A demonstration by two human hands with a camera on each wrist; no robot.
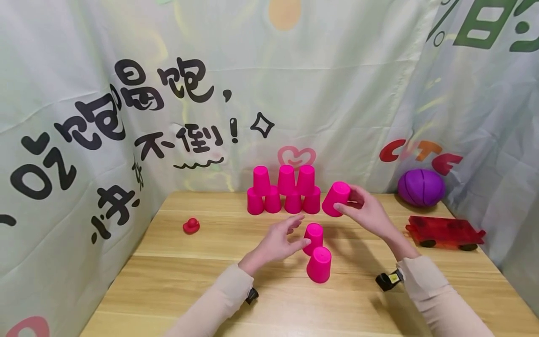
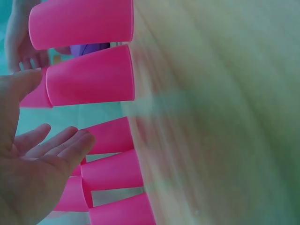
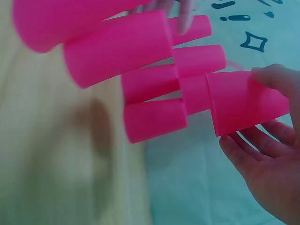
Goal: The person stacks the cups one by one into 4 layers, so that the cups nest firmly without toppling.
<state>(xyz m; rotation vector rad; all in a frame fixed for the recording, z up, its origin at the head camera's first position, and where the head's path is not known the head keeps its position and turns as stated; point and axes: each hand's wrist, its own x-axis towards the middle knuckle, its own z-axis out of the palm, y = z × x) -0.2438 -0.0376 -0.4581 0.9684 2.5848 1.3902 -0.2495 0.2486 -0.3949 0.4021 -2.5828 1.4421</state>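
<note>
The right hand [image 1: 367, 214] grips a tilted cup [image 1: 338, 194] just right of the stacked cups [image 1: 286, 180] (four below, three above). The left hand [image 1: 274, 241], fingers spread, is beside two nearer cups [image 1: 319, 266]; whether it touches one, I cannot tell.

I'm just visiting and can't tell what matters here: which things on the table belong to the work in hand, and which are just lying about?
In use:
- pink cup gripped by the right hand
- seven stacked pink cups at the back
- two pink cups by the left hand

Seemingly just lying about:
- small red toy
- purple ball
- red toy car
</note>
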